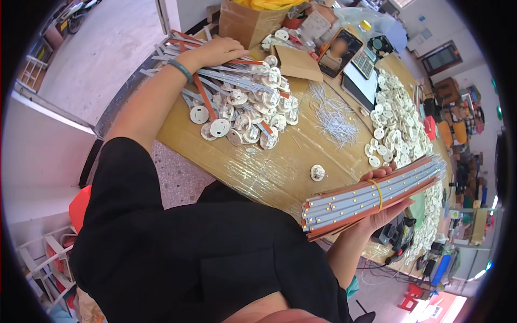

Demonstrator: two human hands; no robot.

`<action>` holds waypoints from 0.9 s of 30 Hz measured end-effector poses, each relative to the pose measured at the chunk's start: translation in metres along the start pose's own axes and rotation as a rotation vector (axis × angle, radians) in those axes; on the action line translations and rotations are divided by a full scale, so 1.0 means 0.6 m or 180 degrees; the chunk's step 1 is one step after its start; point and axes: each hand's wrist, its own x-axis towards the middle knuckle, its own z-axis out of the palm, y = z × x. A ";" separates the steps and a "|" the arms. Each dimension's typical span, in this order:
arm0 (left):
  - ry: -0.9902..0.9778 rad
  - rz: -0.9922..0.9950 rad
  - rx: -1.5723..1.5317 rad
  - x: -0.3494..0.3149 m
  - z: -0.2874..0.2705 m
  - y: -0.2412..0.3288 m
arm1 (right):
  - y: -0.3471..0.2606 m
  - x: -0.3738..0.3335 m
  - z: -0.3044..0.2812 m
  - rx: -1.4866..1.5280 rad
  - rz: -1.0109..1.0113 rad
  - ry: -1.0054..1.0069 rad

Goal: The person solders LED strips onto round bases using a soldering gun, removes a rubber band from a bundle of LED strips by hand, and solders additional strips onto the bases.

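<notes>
Bundle of grey LED strips (344,206) is being clamped in the right hand (381,195), above the tabletop's near right side; the strips are being bound by a yellow band (380,195), and rust-coloured strips are being shown along the bundle's edges. Most of the right palm is being hidden by the bundle, only fingertips on the far side and the thumb side being shown. The left hand (219,51) is being laid, back up, over loose strips (229,79) at the tabletop (212,156)'s far left; its underside is being hidden, so whether anything is being gripped cannot be told. Loose strips are being tangled with a pile of white round caps (274,116), many being covered by others. One cap (318,173) is being set apart, near the bundle. The second cap heap (401,121) is being partly blocked by the bundle, its count not being readable. The lower part of the picture is being taken up by a black shirt (215,242). Outer edges are being bent and cut off by the dark rim. Printing on a pale box (316,26) is being shown too small to be read; key markings on the calculator (363,65) are likewise being lost.
</notes>
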 end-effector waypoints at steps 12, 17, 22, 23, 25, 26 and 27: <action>-0.0197 -0.0461 -0.0359 -0.059 -0.033 0.067 | -0.004 0.001 -0.009 -0.0205 -0.0271 0.0400; 0.0461 0.0077 -0.0270 0.076 -0.071 0.095 | -0.015 -0.013 -0.011 -0.0182 -0.0344 0.0493; -0.0353 -0.0337 0.0996 0.189 0.005 0.207 | -0.010 -0.018 -0.008 -0.0074 -0.0388 0.0492; -0.0803 -0.0589 0.1177 0.204 0.016 0.212 | -0.013 -0.022 -0.009 -0.0106 -0.0401 0.0515; -0.0914 -0.0565 0.1309 0.216 0.028 0.207 | -0.018 -0.031 -0.009 -0.0142 -0.0389 0.0550; -0.0945 -0.0488 0.1332 0.215 0.028 0.211 | -0.024 -0.034 -0.015 -0.0138 -0.0416 0.0553; -0.0976 -0.0417 0.1358 0.212 0.028 0.215 | -0.032 -0.037 -0.024 -0.0210 -0.0484 0.0580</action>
